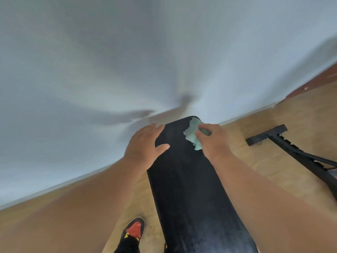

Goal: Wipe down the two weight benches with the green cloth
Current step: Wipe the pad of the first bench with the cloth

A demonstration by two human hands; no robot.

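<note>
A long black padded weight bench (189, 189) runs away from me toward a white wall. Near its far right corner lies the crumpled pale green cloth (192, 133), pressed onto the pad by my right hand (212, 140), whose fingers are bunched on it. My left hand (144, 144) grips the bench's left edge near the far end, thumb lying across the top of the pad and fingers wrapped over the side. Only one padded bench is fully in view.
The black metal frame and floor foot (266, 135) of another piece of gym equipment lie on the wooden floor at the right. A white wall (127, 61) stands close behind the bench's far end. My red and black shoe (134, 229) rests left of the bench.
</note>
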